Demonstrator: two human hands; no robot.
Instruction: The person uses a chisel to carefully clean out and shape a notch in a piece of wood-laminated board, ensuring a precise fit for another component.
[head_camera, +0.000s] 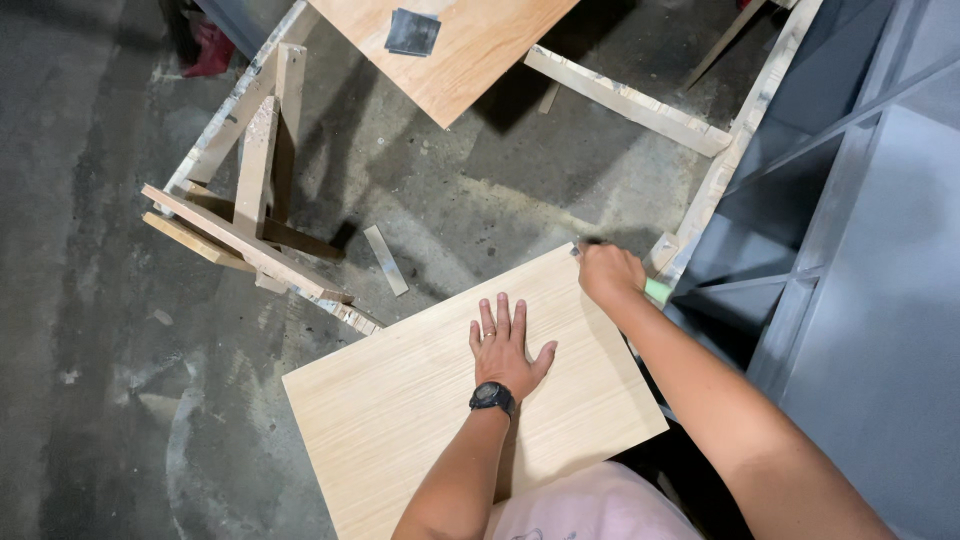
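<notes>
Two bare hands are in view: a left hand (507, 345) wearing one black wristwatch (492, 397) and one ring, and a right hand (608, 272) closed around one pale green-handled tool (655, 290). Two light wood-grain rectangular panels appear, a pale one (400, 410) under the hands and a more orange one (470, 50) at the top. One dark grey square of sandpaper (412, 32) lies on the latter. One small loose grey strip (386, 260) lies on the concrete floor (100, 350).

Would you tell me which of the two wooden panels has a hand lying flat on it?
The near pale wood-grain panel, under the left hand; the far one carries only a dark square.
</notes>
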